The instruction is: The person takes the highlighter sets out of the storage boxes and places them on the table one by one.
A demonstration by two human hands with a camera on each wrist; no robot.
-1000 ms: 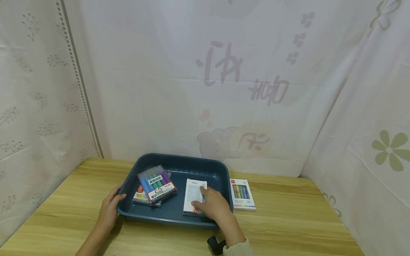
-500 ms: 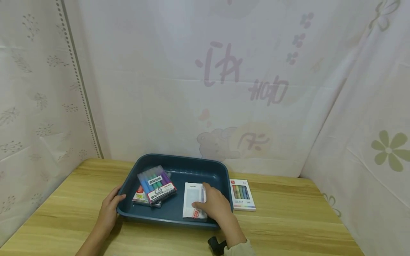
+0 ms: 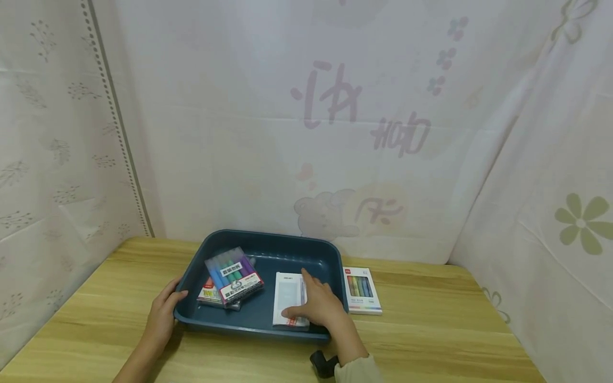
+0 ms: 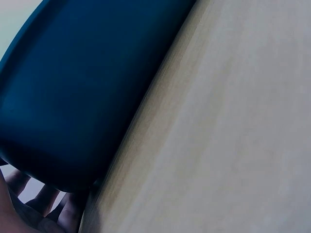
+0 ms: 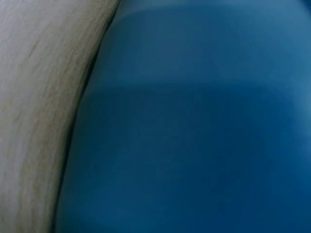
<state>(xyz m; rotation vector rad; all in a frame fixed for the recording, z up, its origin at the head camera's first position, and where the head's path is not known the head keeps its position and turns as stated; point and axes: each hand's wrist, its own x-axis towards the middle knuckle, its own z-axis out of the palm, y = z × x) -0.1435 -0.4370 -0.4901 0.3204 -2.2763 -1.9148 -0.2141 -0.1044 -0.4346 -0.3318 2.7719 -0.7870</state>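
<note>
My left hand (image 3: 164, 314) grips the dark blue tray (image 3: 265, 266) at its left end, thumb over the rim. In the left wrist view its fingers (image 4: 73, 211) lie against the outside of the tray. My right hand (image 3: 323, 303) is inside the tray, over a white box (image 3: 287, 293) with a pale window, lying at the right of the tray floor. Its thumb rests across the box's lower part, and the fingers stretch along the right edge. A clear pack of coloured markers (image 3: 234, 274) lies tilted on a smaller colourful pack (image 3: 208, 294) at the tray's left.
A white box of coloured sticks (image 3: 362, 291) lies on the wooden table (image 3: 431, 324) against the tray's right side. A black object (image 3: 323, 365) sits near the right sleeve. Printed curtains (image 3: 239, 159) hang behind and at both sides.
The white box has come down slightly toward the tray's front and lies flatter. My right thumb and fingers have spread wider over it. The left hand and tray stay put.
</note>
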